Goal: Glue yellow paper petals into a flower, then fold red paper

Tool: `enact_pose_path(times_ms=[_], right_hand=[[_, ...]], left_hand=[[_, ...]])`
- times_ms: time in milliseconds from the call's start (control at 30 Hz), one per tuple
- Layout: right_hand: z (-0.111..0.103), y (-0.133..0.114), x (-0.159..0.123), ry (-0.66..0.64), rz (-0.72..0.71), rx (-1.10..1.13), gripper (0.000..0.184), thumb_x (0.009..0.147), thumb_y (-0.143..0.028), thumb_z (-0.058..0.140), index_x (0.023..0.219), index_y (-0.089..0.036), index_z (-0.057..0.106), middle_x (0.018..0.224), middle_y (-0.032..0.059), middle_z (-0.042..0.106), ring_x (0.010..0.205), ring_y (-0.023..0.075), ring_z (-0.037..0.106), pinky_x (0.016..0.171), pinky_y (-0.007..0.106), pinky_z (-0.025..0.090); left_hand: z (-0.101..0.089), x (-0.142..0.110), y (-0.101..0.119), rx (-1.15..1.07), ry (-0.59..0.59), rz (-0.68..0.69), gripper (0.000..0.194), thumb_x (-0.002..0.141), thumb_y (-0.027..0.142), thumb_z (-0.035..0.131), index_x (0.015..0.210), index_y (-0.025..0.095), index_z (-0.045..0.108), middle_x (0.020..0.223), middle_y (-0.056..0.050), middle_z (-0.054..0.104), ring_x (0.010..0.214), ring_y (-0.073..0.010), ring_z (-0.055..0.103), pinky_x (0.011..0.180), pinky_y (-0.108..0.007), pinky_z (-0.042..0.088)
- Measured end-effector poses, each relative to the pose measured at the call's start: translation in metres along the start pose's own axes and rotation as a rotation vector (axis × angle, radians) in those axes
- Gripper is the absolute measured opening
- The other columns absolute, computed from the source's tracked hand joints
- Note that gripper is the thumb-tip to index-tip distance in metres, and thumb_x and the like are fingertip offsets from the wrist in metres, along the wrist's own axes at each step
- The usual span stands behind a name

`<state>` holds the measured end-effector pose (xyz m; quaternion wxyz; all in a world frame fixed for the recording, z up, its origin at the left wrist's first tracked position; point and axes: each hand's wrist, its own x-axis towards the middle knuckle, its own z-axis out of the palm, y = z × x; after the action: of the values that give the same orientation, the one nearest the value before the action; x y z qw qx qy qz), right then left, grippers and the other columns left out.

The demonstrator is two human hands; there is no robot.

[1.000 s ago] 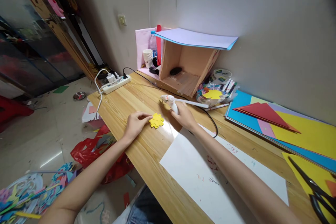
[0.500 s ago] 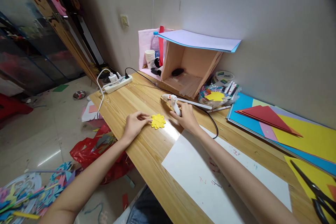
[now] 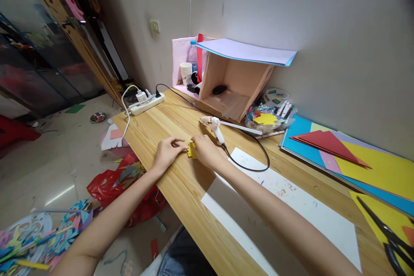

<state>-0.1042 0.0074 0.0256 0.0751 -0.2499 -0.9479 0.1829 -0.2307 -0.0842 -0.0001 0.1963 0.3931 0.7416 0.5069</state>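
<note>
A small yellow paper cutout with a jagged edge (image 3: 190, 151) lies on the wooden table between my hands. My left hand (image 3: 170, 152) pinches its left edge between thumb and fingers. Over its right side is my right hand (image 3: 204, 150), fingers bent down onto it and covering much of it; their grip is partly hidden. Just behind my right hand, a white hot glue gun (image 3: 216, 128) rests on the table, a glue stick projecting from its back and a black cord trailing from its handle.
White paper (image 3: 291, 215) lies under my right forearm. Black scissors (image 3: 384, 228) rest at the right on yellow paper. Coloured sheets (image 3: 381, 172), a box of craft supplies (image 3: 267, 116), a cardboard box (image 3: 239, 77) and a power strip (image 3: 147, 104) stand along the back.
My right hand has let go of the glue gun, leaving it on the table, and moved left onto the yellow cutout. My left hand has stayed at the cutout's left edge.
</note>
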Motion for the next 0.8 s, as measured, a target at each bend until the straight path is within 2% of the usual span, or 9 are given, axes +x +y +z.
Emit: enact_pose_path(times_ms=[133, 200, 300, 367, 400, 500, 600, 667, 800], right_hand=[[-0.002, 0.001, 0.008, -0.059, 0.064, 0.032, 0.029, 0.072, -0.007, 0.055, 0.099, -0.014, 0.059, 0.099, 0.0133, 0.059, 0.091, 0.0235, 0.053, 0.070, 0.029, 0.038], [-0.001, 0.005, 0.009, -0.078, 0.088, 0.078, 0.028, 0.068, -0.010, 0.060, 0.095, -0.015, 0.061, 0.097, 0.0127, 0.058, 0.088, 0.0231, 0.054, 0.067, 0.028, 0.038], [0.001, 0.010, 0.011, -0.088, 0.100, 0.135, 0.027, 0.063, -0.014, 0.067, 0.090, -0.017, 0.062, 0.091, 0.0098, 0.058, 0.078, 0.0198, 0.056, 0.063, 0.026, 0.039], [0.001, 0.012, 0.010, -0.067, 0.103, 0.181, 0.026, 0.059, -0.015, 0.069, 0.084, -0.017, 0.062, 0.087, 0.0079, 0.058, 0.074, 0.0183, 0.057, 0.061, 0.025, 0.039], [0.000, 0.013, 0.009, -0.044, 0.107, 0.218, 0.024, 0.058, -0.015, 0.069, 0.081, -0.016, 0.061, 0.086, 0.0072, 0.058, 0.073, 0.0178, 0.056, 0.060, 0.025, 0.039], [-0.006, 0.016, -0.003, 0.019, 0.124, 0.412, 0.018, 0.059, -0.018, 0.067, 0.074, -0.017, 0.057, 0.082, 0.0041, 0.057, 0.070, 0.0156, 0.055, 0.058, 0.024, 0.039], [-0.018, 0.023, -0.032, 0.006, 0.162, 0.791, 0.019, 0.065, -0.029, 0.064, 0.074, -0.018, 0.051, 0.070, -0.0013, 0.056, 0.062, 0.0129, 0.054, 0.055, 0.024, 0.040], [-0.028, 0.031, -0.060, 0.043, 0.230, 1.052, 0.025, 0.068, -0.038, 0.062, 0.076, -0.018, 0.048, 0.072, -0.0009, 0.058, 0.065, 0.0135, 0.056, 0.059, 0.025, 0.042], [-0.044, 0.052, -0.122, 0.200, 0.418, 1.240, 0.031, 0.071, -0.044, 0.060, 0.084, -0.017, 0.053, 0.086, 0.0040, 0.061, 0.078, 0.0168, 0.058, 0.069, 0.028, 0.044]], left_hand=[[-0.023, 0.008, -0.001, 0.020, 0.078, 0.013, 0.025, 0.061, 0.032, 0.069, 0.077, 0.014, 0.068, 0.069, -0.006, 0.069, 0.062, -0.0160, 0.063, 0.058, -0.026, 0.052], [-0.044, 0.015, 0.004, 0.003, 0.197, 0.041, 0.024, 0.064, 0.033, 0.066, 0.079, 0.013, 0.068, 0.070, -0.006, 0.069, 0.065, -0.0159, 0.064, 0.062, -0.026, 0.052], [-0.074, 0.028, 0.021, -0.043, 0.521, 0.184, 0.028, 0.070, 0.033, 0.062, 0.089, 0.013, 0.067, 0.078, -0.006, 0.068, 0.070, -0.0144, 0.064, 0.070, -0.028, 0.053], [-0.083, 0.033, 0.034, -0.098, 0.579, 0.232, 0.031, 0.073, 0.034, 0.060, 0.096, 0.014, 0.065, 0.084, -0.007, 0.068, 0.075, -0.0145, 0.065, 0.075, -0.030, 0.052], [-0.083, 0.033, 0.041, -0.125, 0.547, 0.238, 0.031, 0.073, 0.034, 0.059, 0.097, 0.014, 0.065, 0.085, -0.007, 0.069, 0.076, -0.0149, 0.065, 0.076, -0.031, 0.052], [-0.064, 0.023, 0.053, -0.158, 0.312, 0.181, 0.030, 0.066, 0.034, 0.067, 0.088, 0.012, 0.068, 0.078, -0.007, 0.070, 0.072, -0.0168, 0.065, 0.072, -0.031, 0.053], [-0.031, 0.005, 0.056, -0.133, 0.092, 0.085, 0.028, 0.055, 0.033, 0.075, 0.075, 0.013, 0.070, 0.076, -0.007, 0.071, 0.072, -0.0192, 0.065, 0.072, -0.031, 0.053], [-0.007, -0.006, 0.056, -0.123, -0.059, 0.039, 0.026, 0.052, 0.033, 0.076, 0.070, 0.014, 0.070, 0.071, -0.007, 0.071, 0.069, -0.0196, 0.065, 0.068, -0.030, 0.052], [0.047, -0.019, 0.063, -0.163, -0.362, -0.002, 0.023, 0.055, 0.033, 0.074, 0.068, 0.015, 0.071, 0.072, -0.007, 0.070, 0.067, -0.0176, 0.063, 0.063, -0.026, 0.049]])
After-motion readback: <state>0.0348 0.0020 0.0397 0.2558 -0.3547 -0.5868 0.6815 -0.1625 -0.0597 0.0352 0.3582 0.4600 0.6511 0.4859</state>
